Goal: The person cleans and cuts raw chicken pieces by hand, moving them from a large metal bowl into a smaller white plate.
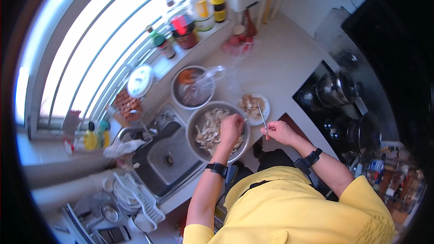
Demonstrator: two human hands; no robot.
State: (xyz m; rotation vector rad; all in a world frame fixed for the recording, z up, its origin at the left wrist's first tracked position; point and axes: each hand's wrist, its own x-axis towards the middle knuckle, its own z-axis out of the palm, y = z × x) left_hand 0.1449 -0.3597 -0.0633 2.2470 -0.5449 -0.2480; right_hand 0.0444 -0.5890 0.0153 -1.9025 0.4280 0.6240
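My left hand [232, 129] is over the right part of a large metal basin [190, 142], its fingers curled near the rim; whether they hold a piece is hard to tell. Pale mushroom pieces [211, 127] lie in the basin. In my right hand [278, 132] is a pair of scissors [261, 113], held by the handles, with the blades pointing up over a white plate [267, 110]. Small brownish-white pieces [250, 104] lie on that plate, just right of the basin.
Behind the basin, a metal bowl [175, 100] holds food and a clear plastic bag [212, 76]. A sink [159, 149] is on the left, with a dish rack [142, 196] below it. Bottles [200, 6] line the windowsill. To the right is a black hob with pots [325, 89].
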